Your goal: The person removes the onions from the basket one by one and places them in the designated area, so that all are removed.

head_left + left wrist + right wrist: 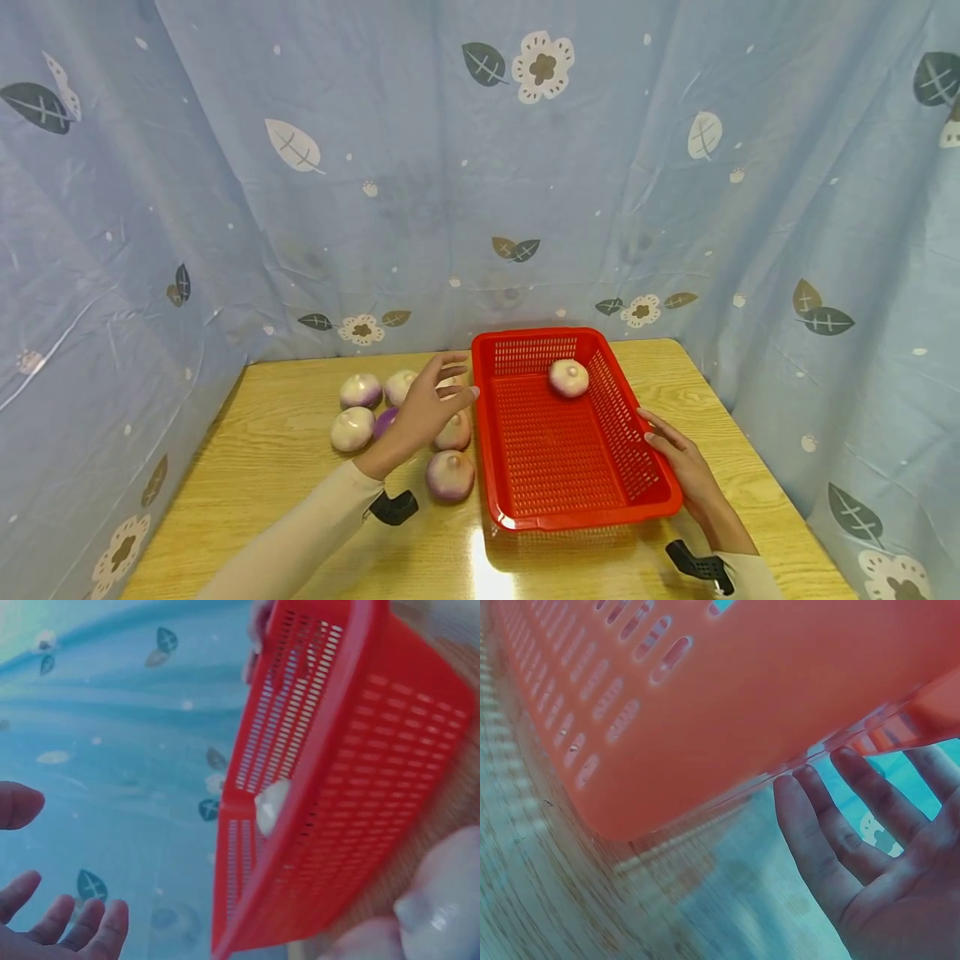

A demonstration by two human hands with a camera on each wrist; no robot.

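A red slotted basket (pixel 502 467) stands on the wooden table, with one pale onion (pixel 568 377) inside near its far end. Left of the basket lie several white and purple onions (pixel 450 475). My left hand (pixel 438 394) hovers open above those onions, fingers spread, close to the basket's left rim and holding nothing. My right hand (pixel 671 446) lies open against the basket's right wall, fingers straight. In the right wrist view the fingers (pixel 817 840) touch the basket (pixel 727 705) under its rim. In the left wrist view the basket (pixel 337 787) shows the onion (pixel 271 804) through its slots.
A blue leaf-printed curtain (pixel 450 167) closes in the table at the back and both sides. The wooden table (pixel 247 467) has bare surface at the front left and in front of the basket. Black wrist mounts (pixel 393 506) sit on both forearms.
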